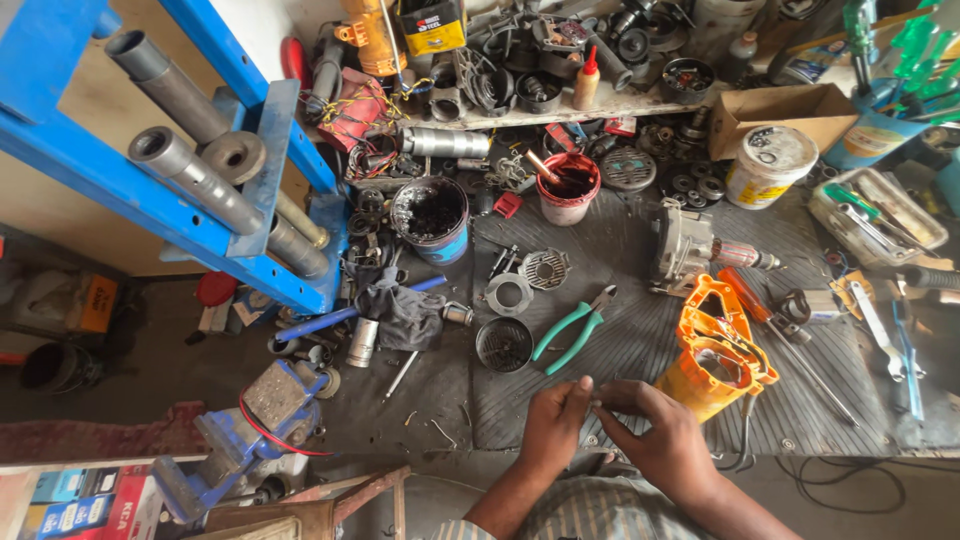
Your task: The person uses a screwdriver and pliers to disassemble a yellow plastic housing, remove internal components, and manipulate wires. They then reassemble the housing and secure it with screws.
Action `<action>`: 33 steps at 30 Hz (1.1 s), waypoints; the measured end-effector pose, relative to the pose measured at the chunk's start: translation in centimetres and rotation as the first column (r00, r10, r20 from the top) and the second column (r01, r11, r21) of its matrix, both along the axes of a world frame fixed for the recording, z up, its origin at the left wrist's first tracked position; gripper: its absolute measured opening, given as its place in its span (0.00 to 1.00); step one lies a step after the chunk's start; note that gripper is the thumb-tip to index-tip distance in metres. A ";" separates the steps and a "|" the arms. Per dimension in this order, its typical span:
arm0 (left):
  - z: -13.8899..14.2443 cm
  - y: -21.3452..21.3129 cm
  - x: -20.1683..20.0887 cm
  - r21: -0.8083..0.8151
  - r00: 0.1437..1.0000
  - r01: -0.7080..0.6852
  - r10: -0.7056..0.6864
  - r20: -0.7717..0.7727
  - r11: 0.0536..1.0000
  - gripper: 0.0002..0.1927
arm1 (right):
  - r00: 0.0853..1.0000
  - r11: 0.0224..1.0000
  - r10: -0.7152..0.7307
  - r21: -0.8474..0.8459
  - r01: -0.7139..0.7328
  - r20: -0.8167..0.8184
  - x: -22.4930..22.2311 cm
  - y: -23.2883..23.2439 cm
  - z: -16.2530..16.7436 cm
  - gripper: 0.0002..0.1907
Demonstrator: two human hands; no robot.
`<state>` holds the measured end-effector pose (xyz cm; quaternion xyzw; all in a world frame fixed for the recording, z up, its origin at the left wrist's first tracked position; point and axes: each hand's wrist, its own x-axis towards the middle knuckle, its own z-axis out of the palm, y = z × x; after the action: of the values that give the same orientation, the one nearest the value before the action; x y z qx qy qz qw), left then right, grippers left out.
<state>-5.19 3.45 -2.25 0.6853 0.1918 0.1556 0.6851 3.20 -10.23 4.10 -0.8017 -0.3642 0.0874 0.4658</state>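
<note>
From the head camera, the left hand (553, 422) and the right hand (660, 432) meet at the near edge of the dark ribbed bench mat (620, 330), at about 6 o'clock in the view. Their fingertips are pinched together on a small part (596, 404) held between them; it is too small to tell what it is.

Just beside the right hand, at its 2 o'clock, lies an orange plastic tool housing (718, 350), open side up. At the hands' 12 o'clock lie green-handled pliers (573, 331), and next to them at 10 o'clock a round black vented cover (503, 344). Farther up at 1 o'clock rests a grey motor body with its armature (700, 247). A long screwdriver (790, 345) lies at 3 o'clock beyond the housing. Nothing stands between the hands and these pieces.

A black tub with a blue band (433, 216), at 11 o'clock, holds dark grease. A red cup (568, 188), at 12 o'clock, holds dark liquid with a stick standing in it. A white round tub (770, 165), lid on, bears a yellow label. A clear plastic tray (878, 215) at 2 o'clock holds tools. An open cardboard box (790, 110) sits behind the white tub.

At 9 o'clock a blue bench vise (250, 430) stands at the bench corner, with a blue steel press frame (170, 150) above it. Red and blue printed cartons (85, 500) lie at 8 o'clock.
</note>
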 end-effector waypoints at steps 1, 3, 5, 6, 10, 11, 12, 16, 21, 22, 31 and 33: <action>-0.1 0.0 -0.1 0.063 1.000 0.008 -0.008 -0.006 0.998 0.23 | 0.999 1.000 -0.013 -0.006 0.013 -0.043 0.1 -0.1 -0.1 0.15; -0.3 -0.2 -0.3 0.048 0.999 0.001 -0.003 0.033 0.999 0.20 | 0.991 0.999 -0.046 -0.021 0.043 -0.125 0.3 -0.2 -0.4 0.15; -0.7 -0.6 -0.3 0.023 0.998 0.017 -0.019 0.054 1.000 0.18 | 0.987 0.999 -0.047 -0.030 0.043 -0.153 0.5 -0.3 -0.9 0.16; -0.9 -0.8 -0.2 0.008 0.998 0.038 -0.038 0.054 0.999 0.17 | 0.984 0.998 -0.049 -0.032 0.044 -0.169 0.5 -0.4 -1.2 0.17; -2.2 -1.2 0.0 -0.376 0.997 0.069 -0.081 -0.016 0.924 0.18 | 0.968 0.997 -0.079 -0.005 0.081 -0.240 0.3 -0.5 -1.6 0.17; -2.4 -1.2 -0.1 -0.535 0.998 0.054 -0.056 0.012 0.843 0.17 | 0.972 0.997 -0.080 0.002 0.083 -0.222 0.3 -0.5 -1.4 0.17; -2.6 -1.2 -0.1 -0.674 0.999 0.046 -0.026 0.041 0.738 0.17 | 0.977 0.996 -0.080 0.013 0.084 -0.200 0.3 -0.4 -1.2 0.16; -2.6 -0.4 0.3 -0.955 0.977 -0.208 -0.011 -0.215 0.210 0.11 | 0.991 0.997 0.075 -0.017 -0.073 0.113 0.8 0.3 0.4 0.19; -1.1 2.8 0.7 -0.708 0.923 0.135 -0.347 -0.164 0.693 0.11 | 0.980 0.992 0.105 0.050 -0.115 0.168 1.0 0.2 1.9 0.18; -0.7 3.8 0.5 -0.461 0.864 0.305 -0.446 -0.234 0.833 0.10 | 0.981 0.994 0.074 0.061 -0.086 0.178 1.1 -0.3 1.9 0.17; 3.0 10.0 1.4 0.728 0.932 0.174 0.128 -0.339 0.663 0.16 | 0.980 0.997 -0.010 0.077 -0.005 0.201 0.9 -6.7 -1.8 0.11; 4.2 10.6 1.7 0.726 0.939 0.139 0.143 -0.312 0.674 0.18 | 0.976 0.997 0.033 0.059 -0.046 0.213 0.7 -7.9 -2.9 0.10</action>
<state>-3.49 14.09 1.90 0.9191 0.2297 0.0984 0.3048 3.95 -18.18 1.20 -0.7838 -0.4303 -0.0010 0.4478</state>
